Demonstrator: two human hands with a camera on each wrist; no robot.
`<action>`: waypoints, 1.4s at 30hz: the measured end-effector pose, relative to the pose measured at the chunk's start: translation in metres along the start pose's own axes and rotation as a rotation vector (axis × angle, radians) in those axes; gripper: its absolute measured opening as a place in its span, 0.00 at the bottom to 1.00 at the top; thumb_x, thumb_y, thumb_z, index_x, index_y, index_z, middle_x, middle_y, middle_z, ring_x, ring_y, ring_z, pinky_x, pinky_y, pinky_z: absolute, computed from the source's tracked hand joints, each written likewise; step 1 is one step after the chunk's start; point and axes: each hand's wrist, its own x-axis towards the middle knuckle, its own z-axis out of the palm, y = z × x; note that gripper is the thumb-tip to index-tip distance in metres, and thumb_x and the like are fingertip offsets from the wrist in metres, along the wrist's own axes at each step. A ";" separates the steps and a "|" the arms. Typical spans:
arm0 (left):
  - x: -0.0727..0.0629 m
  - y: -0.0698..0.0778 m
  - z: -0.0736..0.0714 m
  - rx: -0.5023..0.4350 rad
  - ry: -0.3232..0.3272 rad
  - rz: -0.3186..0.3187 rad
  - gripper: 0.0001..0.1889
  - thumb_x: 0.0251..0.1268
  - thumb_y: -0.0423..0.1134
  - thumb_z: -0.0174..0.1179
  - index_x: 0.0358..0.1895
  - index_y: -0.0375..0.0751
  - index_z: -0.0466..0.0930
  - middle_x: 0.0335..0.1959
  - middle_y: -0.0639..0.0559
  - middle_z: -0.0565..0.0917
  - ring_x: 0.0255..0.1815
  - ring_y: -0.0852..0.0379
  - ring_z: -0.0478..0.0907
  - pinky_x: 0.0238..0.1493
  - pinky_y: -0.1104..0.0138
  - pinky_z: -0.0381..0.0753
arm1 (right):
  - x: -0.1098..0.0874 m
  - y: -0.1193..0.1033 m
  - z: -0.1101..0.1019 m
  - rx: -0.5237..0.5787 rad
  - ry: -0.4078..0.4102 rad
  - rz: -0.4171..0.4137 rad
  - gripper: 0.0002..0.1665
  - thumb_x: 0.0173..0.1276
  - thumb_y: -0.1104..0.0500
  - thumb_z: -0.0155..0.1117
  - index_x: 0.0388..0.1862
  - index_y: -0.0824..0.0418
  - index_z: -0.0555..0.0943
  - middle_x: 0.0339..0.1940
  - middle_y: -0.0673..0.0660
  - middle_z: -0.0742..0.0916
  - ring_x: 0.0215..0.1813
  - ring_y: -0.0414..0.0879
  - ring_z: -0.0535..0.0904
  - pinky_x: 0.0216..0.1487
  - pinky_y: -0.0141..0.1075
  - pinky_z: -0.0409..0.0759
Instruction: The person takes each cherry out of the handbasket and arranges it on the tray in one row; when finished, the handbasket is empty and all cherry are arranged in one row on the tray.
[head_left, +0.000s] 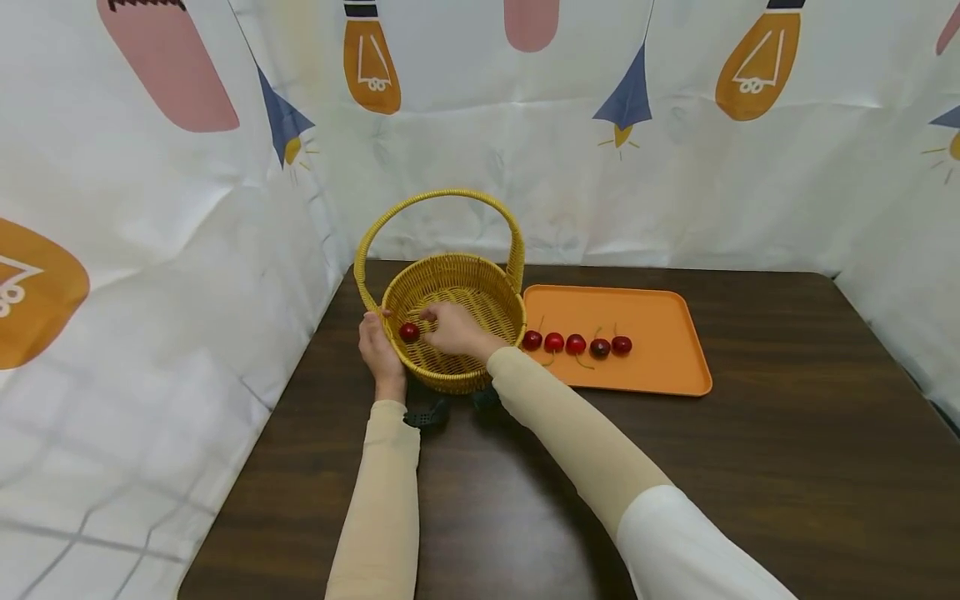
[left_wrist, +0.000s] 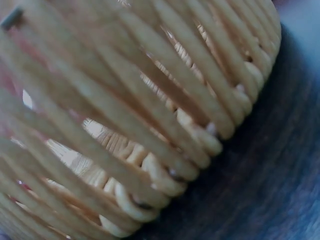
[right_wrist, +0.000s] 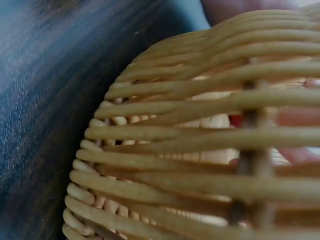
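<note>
A yellow woven basket [head_left: 450, 385] with a tall arched handle stands on the table. My left hand [head_left: 380, 350] holds its left side, the thumb at the rim near the foot of the handle. Inside the basket, my right hand [head_left: 459, 332] reaches in over the right front rim, its fingers loosely bent with nothing seen between them. Just left of those fingertips lies a dark red cherry [head_left: 408, 332], against the inner left wall. In the left wrist view, the basket's woven wall [left_wrist: 150, 100] fills most of the picture. The right wrist view also shows the weave [right_wrist: 165, 135] close up.
An orange tray [head_left: 667, 358] sits right beside the basket. Several cherries [head_left: 576, 344] with stems lie in a row on its left half. The dark wooden table [head_left: 787, 433] extends to the right, and a printed white curtain [head_left: 480, 150] hangs behind it.
</note>
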 end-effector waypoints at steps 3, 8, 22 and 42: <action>-0.002 -0.001 -0.002 0.005 -0.002 -0.009 0.24 0.78 0.51 0.43 0.45 0.29 0.74 0.53 0.34 0.74 0.49 0.44 0.72 0.47 0.65 0.72 | 0.004 0.001 0.008 -0.015 -0.035 0.006 0.28 0.68 0.59 0.64 0.66 0.62 0.74 0.63 0.57 0.80 0.65 0.49 0.74 0.63 0.39 0.72; -0.002 -0.001 -0.003 -0.006 -0.008 -0.008 0.25 0.78 0.53 0.44 0.45 0.30 0.74 0.56 0.32 0.73 0.53 0.41 0.71 0.52 0.61 0.71 | 0.007 0.002 0.013 -0.075 -0.087 -0.028 0.32 0.68 0.58 0.64 0.69 0.62 0.71 0.63 0.57 0.80 0.63 0.49 0.75 0.62 0.39 0.72; 0.000 -0.002 -0.002 -0.029 -0.029 -0.001 0.28 0.78 0.53 0.43 0.49 0.22 0.70 0.57 0.33 0.73 0.58 0.39 0.69 0.60 0.55 0.67 | 0.010 0.002 0.015 -0.042 -0.147 -0.026 0.35 0.67 0.55 0.66 0.70 0.61 0.68 0.48 0.56 0.83 0.45 0.45 0.78 0.46 0.37 0.77; -0.002 -0.003 0.000 -0.022 -0.006 0.020 0.34 0.74 0.58 0.47 0.47 0.20 0.70 0.52 0.35 0.74 0.44 0.43 0.71 0.43 0.67 0.71 | 0.013 -0.002 0.017 -0.178 -0.155 -0.043 0.21 0.69 0.53 0.64 0.58 0.58 0.77 0.46 0.53 0.84 0.44 0.43 0.79 0.47 0.35 0.77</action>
